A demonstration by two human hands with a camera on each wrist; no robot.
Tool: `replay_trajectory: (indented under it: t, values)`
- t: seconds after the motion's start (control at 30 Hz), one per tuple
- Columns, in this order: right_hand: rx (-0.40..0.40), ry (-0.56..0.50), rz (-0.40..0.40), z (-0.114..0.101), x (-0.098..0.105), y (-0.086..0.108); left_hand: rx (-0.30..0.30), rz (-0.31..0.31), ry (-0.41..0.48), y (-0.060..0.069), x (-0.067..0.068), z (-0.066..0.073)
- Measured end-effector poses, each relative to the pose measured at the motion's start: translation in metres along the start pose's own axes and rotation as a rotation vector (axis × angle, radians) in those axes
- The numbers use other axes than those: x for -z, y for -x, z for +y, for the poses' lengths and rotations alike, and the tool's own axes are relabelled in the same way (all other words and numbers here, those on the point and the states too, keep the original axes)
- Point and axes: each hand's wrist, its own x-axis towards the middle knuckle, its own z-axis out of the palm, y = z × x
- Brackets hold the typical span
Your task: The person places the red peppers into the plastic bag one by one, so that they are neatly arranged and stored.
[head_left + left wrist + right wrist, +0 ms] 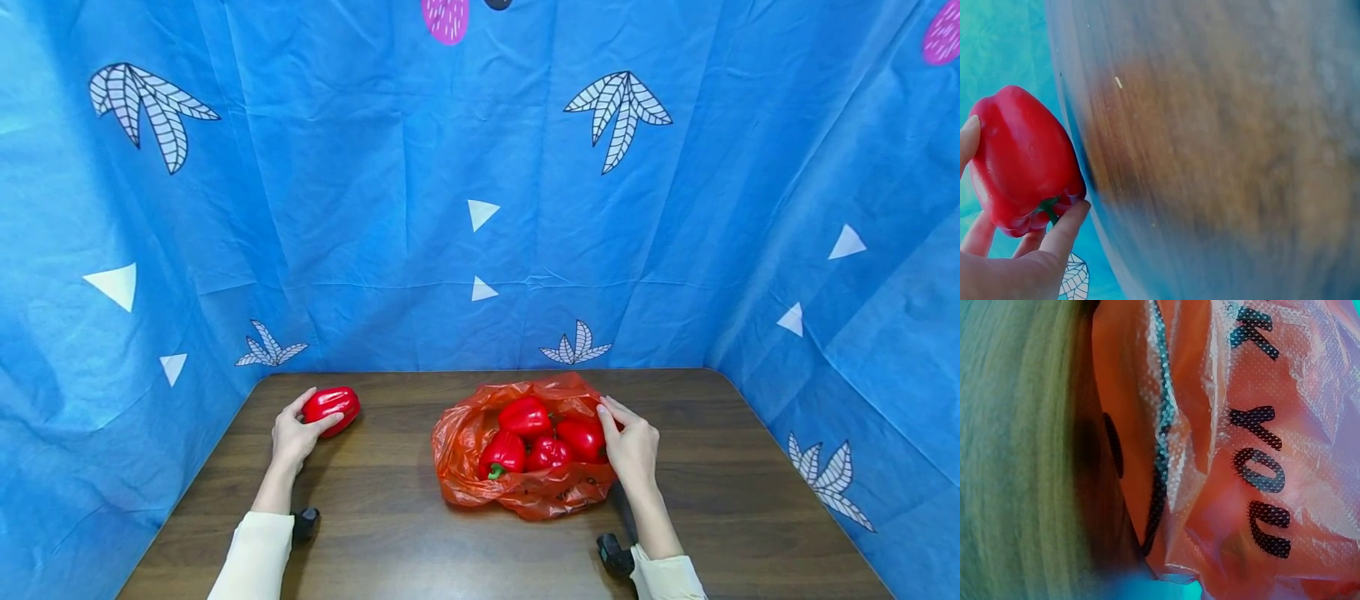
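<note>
My left hand (294, 435) holds a glossy red bell pepper (332, 410) near the table's far left corner. In the left wrist view the thumb and fingers grip this pepper (1025, 159) around its sides, its green stem towards the palm. At right of centre, an orange-red plastic bag (459, 446) stands with its mouth wide. Several red bell peppers (525, 418) lie inside it. My right hand (632, 446) pinches the bag's right rim. The right wrist view is mostly filled by the bag's printed side (1260, 475); the right fingers are hidden there.
The brown wooden table (375, 533) has blue patterned cloth (405, 208) hanging behind it and along both sides. Black wrist devices sit at the left wrist (306, 525) and the right wrist (615, 554). Between the left hand and the bag lies bare tabletop.
</note>
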Motion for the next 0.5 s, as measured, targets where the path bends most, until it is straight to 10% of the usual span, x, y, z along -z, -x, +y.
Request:
replay_trajectory:
  t: [0.5]
  values:
    - [-0.005,-0.011,0.003,-0.003,0.0,-0.001,-0.077,0.063,0.046,0.006,-0.002,0.022]
